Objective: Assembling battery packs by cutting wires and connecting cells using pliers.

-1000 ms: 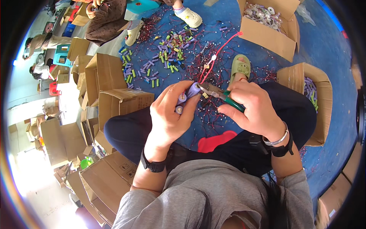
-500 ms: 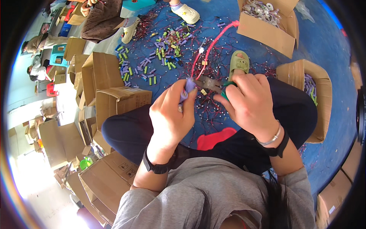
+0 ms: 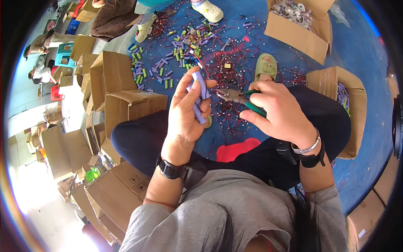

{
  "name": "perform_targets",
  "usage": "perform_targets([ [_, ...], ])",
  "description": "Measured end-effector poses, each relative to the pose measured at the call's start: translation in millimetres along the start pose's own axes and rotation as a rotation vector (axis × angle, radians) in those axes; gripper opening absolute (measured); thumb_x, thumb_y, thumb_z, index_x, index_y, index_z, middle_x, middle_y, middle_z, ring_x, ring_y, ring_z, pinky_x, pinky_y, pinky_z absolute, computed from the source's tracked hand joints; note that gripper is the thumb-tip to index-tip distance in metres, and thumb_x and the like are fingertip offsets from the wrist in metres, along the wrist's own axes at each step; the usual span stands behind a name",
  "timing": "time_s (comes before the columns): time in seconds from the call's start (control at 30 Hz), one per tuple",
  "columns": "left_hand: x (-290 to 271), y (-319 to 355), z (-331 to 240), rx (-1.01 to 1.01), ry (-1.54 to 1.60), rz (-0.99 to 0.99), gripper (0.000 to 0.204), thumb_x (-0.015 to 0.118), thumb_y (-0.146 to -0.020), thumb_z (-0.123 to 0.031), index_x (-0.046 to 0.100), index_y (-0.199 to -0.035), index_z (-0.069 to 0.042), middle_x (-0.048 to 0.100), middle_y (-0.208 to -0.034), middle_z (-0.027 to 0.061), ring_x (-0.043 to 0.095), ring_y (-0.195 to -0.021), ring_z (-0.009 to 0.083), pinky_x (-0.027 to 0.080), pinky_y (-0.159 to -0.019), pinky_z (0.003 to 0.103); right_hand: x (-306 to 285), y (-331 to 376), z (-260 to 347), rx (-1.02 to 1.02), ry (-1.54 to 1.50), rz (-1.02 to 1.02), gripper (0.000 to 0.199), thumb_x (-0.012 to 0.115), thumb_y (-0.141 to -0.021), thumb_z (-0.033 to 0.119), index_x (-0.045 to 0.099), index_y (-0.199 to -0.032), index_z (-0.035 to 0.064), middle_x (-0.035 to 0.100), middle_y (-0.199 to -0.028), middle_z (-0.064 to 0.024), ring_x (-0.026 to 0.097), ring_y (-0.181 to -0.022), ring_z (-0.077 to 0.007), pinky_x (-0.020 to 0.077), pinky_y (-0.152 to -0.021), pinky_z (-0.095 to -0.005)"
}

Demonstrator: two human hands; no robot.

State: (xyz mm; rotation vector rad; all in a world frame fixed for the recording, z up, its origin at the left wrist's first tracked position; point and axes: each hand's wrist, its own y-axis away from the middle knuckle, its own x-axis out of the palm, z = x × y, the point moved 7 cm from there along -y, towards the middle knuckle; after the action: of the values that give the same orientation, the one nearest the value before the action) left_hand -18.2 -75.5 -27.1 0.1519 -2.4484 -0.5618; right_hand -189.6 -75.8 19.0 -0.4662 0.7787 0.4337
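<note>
My left hand (image 3: 182, 119) is turned partly palm up, its fingers closed round several purple cylindrical battery cells (image 3: 200, 85). A short red and white wire (image 3: 196, 60) shows just beyond the fingertips; whether it is joined to the cells I cannot tell. My right hand (image 3: 280, 110) grips green-handled pliers (image 3: 231, 96). Their jaws point left, parted and near the cells, without anything visible between them. Beneath both hands, a tangle of red and black wires with small white connectors (image 3: 228, 77) covers the blue floor.
Loose purple and green cells (image 3: 184, 46) lie scattered ahead. At the right stands a carton (image 3: 357, 117) with cells inside; another carton (image 3: 294, 35) holds clear and white scraps. Cartons (image 3: 134, 105) line the left. A red plastic piece (image 3: 237, 150) lies between my legs. Another person's shoes (image 3: 208, 11) are ahead.
The pliers have come away from the cells and their jaws have parted. My left hand has rolled palm up, showing more cells. The long red wire stretched ahead is gone from there.
</note>
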Motion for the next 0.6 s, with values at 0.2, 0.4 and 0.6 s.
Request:
perform_targets([
  [0.2, 9.5, 5.2, 2.4, -0.021, 0.061, 0.035, 0.025, 0.050, -0.091, -0.015, 0.046, -0.116, -0.010, 0.063, -0.093, 0.0153, 0.048, -0.047, 0.0103, 0.037, -0.041, 0.020, 3.8, -0.5, -0.2, 0.027, -0.182, 0.036, 0.029, 0.067, -0.075, 0.033, 0.062, -0.074, 0.0051, 0.057, -0.082, -0.0074, 0.056, -0.074, -0.0258, 0.0332, -0.071, -0.0386],
  [0.4, 15.5, 9.8, 1.6, -0.018, 0.017, 0.038, 0.023, 0.052, -0.090, -0.015, 0.047, -0.112, -0.009, 0.063, -0.091, 0.0161, 0.048, -0.046, 0.0103, 0.036, -0.039, 0.020, 3.4, 0.1, -2.4, 0.019, -0.222, 0.044, 0.030, 0.068, -0.074, 0.034, 0.062, -0.074, 0.0049, 0.057, -0.082, -0.0086, 0.055, -0.075, -0.0268, 0.0347, -0.071, -0.0399],
  [0.6, 12.8, 11.5, -1.0, -0.039, -0.046, -0.030, 0.022, 0.052, -0.090, -0.015, 0.048, -0.110, -0.009, 0.064, -0.088, 0.0148, 0.049, -0.046, 0.0098, 0.036, -0.038, 0.020, -2.6, 1.1, 7.7, -0.108, -0.041, 0.006, 0.031, 0.070, -0.069, 0.035, 0.062, -0.074, 0.0062, 0.056, -0.090, -0.0062, 0.054, -0.083, -0.0254, 0.0371, -0.074, -0.0400],
])
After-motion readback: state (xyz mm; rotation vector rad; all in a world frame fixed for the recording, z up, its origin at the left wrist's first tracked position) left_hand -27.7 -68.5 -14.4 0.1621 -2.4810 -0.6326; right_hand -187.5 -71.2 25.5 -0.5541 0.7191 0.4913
